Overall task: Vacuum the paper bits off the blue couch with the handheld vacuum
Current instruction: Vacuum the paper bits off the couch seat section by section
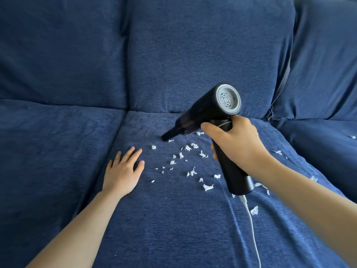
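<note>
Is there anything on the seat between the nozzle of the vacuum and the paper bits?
Nothing visible blocks it. The handheld vacuum, gripped by the right hand, has its nozzle at the far edge of the paper bits. The left hand lies flat on the blue couch, left of the scatter.

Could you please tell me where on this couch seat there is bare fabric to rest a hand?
Bare patches: the seat left of the flat left hand, and the near strip between both forearms. Crowded: white paper bits scattered from the black handheld vacuum nozzle to the white cable, plus strays beyond the right hand.
</note>
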The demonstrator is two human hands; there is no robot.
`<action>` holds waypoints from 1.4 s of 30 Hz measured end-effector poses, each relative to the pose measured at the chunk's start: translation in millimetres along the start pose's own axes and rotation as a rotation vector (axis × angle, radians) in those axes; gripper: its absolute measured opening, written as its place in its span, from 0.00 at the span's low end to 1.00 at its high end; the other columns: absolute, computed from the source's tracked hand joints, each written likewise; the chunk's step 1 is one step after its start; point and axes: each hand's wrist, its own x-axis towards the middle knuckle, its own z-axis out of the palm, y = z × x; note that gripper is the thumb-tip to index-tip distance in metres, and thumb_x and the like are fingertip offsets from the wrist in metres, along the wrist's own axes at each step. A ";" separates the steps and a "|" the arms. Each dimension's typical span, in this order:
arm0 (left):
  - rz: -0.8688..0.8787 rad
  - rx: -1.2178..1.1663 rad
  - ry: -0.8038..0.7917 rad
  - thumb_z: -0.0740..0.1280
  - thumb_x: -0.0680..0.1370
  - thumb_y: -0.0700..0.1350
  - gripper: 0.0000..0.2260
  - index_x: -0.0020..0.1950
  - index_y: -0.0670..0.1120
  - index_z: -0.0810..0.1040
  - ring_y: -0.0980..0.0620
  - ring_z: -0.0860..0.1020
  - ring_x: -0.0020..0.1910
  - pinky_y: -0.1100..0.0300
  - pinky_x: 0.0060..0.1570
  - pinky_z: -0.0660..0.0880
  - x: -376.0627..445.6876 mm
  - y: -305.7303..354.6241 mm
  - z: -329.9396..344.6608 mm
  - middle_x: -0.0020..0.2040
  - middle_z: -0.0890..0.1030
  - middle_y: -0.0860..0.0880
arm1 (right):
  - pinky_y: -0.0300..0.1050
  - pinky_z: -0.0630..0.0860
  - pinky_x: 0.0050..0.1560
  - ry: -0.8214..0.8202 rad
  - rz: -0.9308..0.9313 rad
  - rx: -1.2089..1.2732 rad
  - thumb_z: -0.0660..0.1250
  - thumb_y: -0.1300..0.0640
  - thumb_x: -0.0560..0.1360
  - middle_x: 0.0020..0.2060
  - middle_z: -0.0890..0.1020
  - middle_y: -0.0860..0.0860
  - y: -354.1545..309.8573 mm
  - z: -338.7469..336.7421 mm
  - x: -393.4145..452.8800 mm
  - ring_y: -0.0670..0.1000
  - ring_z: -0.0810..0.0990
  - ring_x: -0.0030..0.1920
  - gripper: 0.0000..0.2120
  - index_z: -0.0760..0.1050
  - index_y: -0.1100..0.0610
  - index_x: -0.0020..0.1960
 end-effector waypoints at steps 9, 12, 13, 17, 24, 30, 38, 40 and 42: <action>-0.014 -0.010 0.005 0.48 0.82 0.57 0.23 0.78 0.59 0.53 0.48 0.51 0.78 0.48 0.75 0.50 -9.6 0.4 -1.6 0.79 0.51 0.58 | 0.45 0.81 0.38 0.034 0.021 -0.024 0.71 0.48 0.74 0.29 0.84 0.56 6.9 -14.0 -5.5 0.47 0.81 0.24 0.13 0.76 0.56 0.37; -0.014 -0.012 0.012 0.48 0.83 0.57 0.23 0.78 0.58 0.53 0.48 0.51 0.78 0.49 0.75 0.50 -10.8 0.1 -2.8 0.79 0.51 0.58 | 0.41 0.77 0.30 -0.002 0.027 0.027 0.71 0.49 0.75 0.28 0.83 0.56 3.3 -12.7 -10.1 0.48 0.80 0.22 0.13 0.75 0.56 0.37; -0.012 -0.011 0.013 0.48 0.83 0.56 0.23 0.78 0.58 0.54 0.48 0.51 0.78 0.49 0.75 0.50 -11.0 0.2 -3.1 0.79 0.52 0.58 | 0.38 0.75 0.28 -0.021 0.028 0.053 0.71 0.49 0.75 0.28 0.82 0.55 1.9 -10.9 -11.9 0.48 0.79 0.22 0.13 0.75 0.55 0.37; -0.007 -0.005 0.013 0.48 0.83 0.56 0.23 0.78 0.58 0.54 0.48 0.51 0.78 0.48 0.75 0.51 -11.3 1.0 -3.3 0.79 0.52 0.57 | 0.40 0.75 0.32 -0.080 -0.002 0.058 0.71 0.49 0.75 0.26 0.81 0.53 -1.4 -2.2 -18.4 0.50 0.80 0.23 0.14 0.73 0.56 0.36; -0.009 0.003 0.017 0.48 0.83 0.57 0.23 0.78 0.58 0.55 0.47 0.52 0.78 0.48 0.75 0.52 -10.8 0.0 -2.1 0.79 0.52 0.57 | 0.38 0.75 0.28 -0.107 0.002 0.100 0.71 0.50 0.75 0.26 0.81 0.52 -5.2 3.5 -20.5 0.49 0.79 0.23 0.14 0.73 0.55 0.36; -0.009 -0.006 0.016 0.48 0.83 0.57 0.23 0.78 0.58 0.55 0.48 0.52 0.78 0.48 0.75 0.52 -11.3 0.0 -2.6 0.79 0.52 0.57 | 0.39 0.75 0.32 -0.070 -0.010 0.084 0.71 0.50 0.75 0.26 0.82 0.53 -2.6 -1.9 -20.0 0.50 0.80 0.23 0.14 0.73 0.55 0.36; -0.008 -0.001 0.007 0.48 0.82 0.57 0.23 0.78 0.58 0.54 0.47 0.52 0.78 0.47 0.75 0.54 -10.8 -1.2 -2.3 0.79 0.53 0.57 | 0.37 0.75 0.27 -0.113 -0.028 0.068 0.71 0.50 0.75 0.25 0.80 0.52 -6.0 -5.5 -27.2 0.51 0.81 0.23 0.15 0.72 0.56 0.35; -0.009 -0.001 0.007 0.47 0.82 0.57 0.23 0.78 0.58 0.54 0.47 0.52 0.78 0.47 0.75 0.54 -10.4 -1.2 -2.7 0.79 0.53 0.57 | 0.36 0.74 0.26 -0.116 -0.024 0.054 0.72 0.50 0.75 0.25 0.80 0.52 -4.6 -5.6 -28.1 0.51 0.81 0.23 0.15 0.72 0.56 0.36; -0.006 -0.005 0.007 0.47 0.82 0.57 0.23 0.78 0.58 0.54 0.47 0.52 0.78 0.47 0.74 0.54 -9.9 -1.3 -2.5 0.79 0.53 0.57 | 0.38 0.76 0.28 -0.108 -0.009 0.063 0.72 0.49 0.75 0.26 0.81 0.55 -1.7 -7.8 -28.0 0.51 0.81 0.24 0.14 0.73 0.56 0.36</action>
